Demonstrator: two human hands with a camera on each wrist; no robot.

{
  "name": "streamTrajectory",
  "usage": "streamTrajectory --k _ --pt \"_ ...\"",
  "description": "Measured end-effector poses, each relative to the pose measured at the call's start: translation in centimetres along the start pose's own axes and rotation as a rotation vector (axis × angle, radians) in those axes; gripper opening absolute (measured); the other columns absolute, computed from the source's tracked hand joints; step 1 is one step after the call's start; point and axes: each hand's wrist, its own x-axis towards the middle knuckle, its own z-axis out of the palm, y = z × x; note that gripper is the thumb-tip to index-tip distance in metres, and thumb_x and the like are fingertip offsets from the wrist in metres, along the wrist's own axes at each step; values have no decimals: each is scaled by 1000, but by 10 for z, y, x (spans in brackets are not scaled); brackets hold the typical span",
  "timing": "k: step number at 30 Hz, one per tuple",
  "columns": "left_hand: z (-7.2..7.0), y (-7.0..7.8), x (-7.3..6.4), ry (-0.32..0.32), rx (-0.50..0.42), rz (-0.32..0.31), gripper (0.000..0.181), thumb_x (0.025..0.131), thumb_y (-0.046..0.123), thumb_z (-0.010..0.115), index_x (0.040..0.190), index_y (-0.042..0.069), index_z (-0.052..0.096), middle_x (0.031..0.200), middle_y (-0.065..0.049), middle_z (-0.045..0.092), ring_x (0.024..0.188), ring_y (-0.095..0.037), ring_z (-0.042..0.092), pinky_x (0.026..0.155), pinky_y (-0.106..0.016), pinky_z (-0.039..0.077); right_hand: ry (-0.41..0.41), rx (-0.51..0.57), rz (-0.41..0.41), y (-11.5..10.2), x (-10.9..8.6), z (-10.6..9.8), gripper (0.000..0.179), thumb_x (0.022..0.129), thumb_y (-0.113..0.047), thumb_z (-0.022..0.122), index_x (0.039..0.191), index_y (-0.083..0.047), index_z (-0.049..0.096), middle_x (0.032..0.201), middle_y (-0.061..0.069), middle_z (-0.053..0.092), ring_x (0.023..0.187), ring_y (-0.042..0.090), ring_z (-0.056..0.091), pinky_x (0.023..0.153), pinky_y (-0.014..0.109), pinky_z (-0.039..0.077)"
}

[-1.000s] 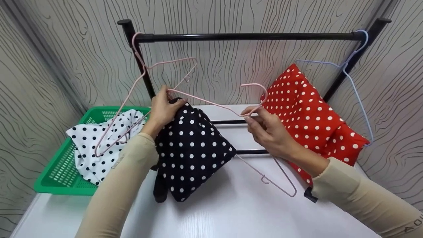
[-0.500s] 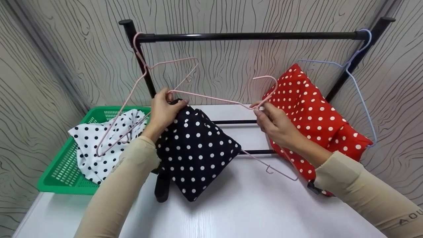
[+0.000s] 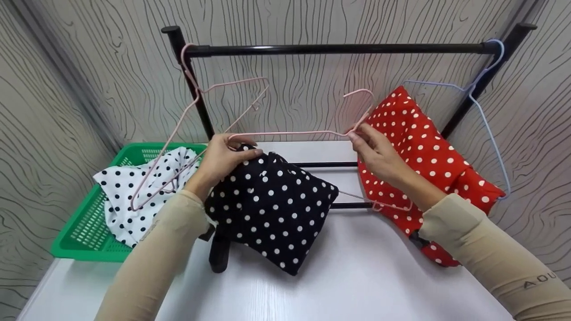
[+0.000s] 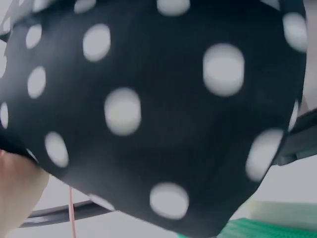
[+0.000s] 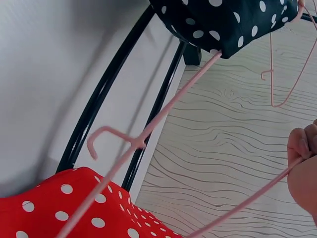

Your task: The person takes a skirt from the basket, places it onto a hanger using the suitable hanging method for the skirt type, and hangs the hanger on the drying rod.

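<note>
In the head view my right hand [image 3: 377, 151] pinches a pink wire hanger [image 3: 290, 133] at its neck, just below the hook. Its left end lies in my left hand [image 3: 221, 158], whose thumb presses on the top of a black cloth with white dots [image 3: 276, 205]. That cloth hangs from the hanger's lower bar, which comes out beyond it on the right, as the right wrist view shows with the bar [image 5: 168, 106] and its small hook. Black dotted cloth [image 4: 168, 119] fills most of the left wrist view. Some left fingers are hidden behind hanger and cloth.
A black rack [image 3: 334, 49] stands behind. Another pink hanger [image 3: 174, 129] hangs at its left end, and a blue hanger [image 3: 486, 129] with a red dotted cloth [image 3: 424, 160] at its right. The green basket [image 3: 89, 256] at left holds a white dotted cloth [image 3: 129, 191].
My right hand has risen and shifted right, bringing the hanger's upper edge nearly level. My left hand has sunk slightly. The black cloth has swung to the right.
</note>
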Motion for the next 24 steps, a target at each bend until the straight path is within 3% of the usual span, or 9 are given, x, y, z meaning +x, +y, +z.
streamTrajectory --k 3,6,10,13,19,24 --pt "-2 0 -4 -62 7 6 24 83 28 87 102 14 81 99 -2 76 79 -17 63 71 -28 50 49 -8 -13 0 7 2 26 111 -19 44 116 1 60 82 14 49 69 18 43 60 24 39" --pt "-5 0 -7 -134 44 11 24 82 25 88 102 13 81 89 -3 74 68 -15 59 61 -24 49 91 -46 -43 -15 11 6 24 110 -13 45 105 4 61 78 10 47 67 14 41 58 22 35" --pt "-11 1 -11 -277 154 19 30 83 26 87 108 12 79 90 -3 75 71 -15 63 65 -26 52 95 -95 -72 -35 16 11 24 109 -10 46 99 4 62 73 3 45 64 12 38 57 22 32" --pt "-13 2 -13 -370 232 42 36 84 29 87 113 11 77 91 -3 76 74 -15 64 69 -29 53 90 -108 -87 -38 23 12 25 109 -11 47 96 3 62 71 2 43 64 12 36 57 23 31" --pt "-18 4 -16 -463 344 63 46 81 31 89 118 7 75 84 -1 73 69 -13 58 67 -30 51 66 -138 -123 -43 32 18 23 109 -12 48 97 2 62 75 12 49 66 14 40 59 23 35" --pt "-21 8 -18 -542 432 18 49 77 28 91 118 6 75 89 -2 73 72 -12 61 70 -30 54 69 -157 -151 -38 41 25 22 108 -11 50 96 1 64 73 6 50 64 14 40 57 23 34"
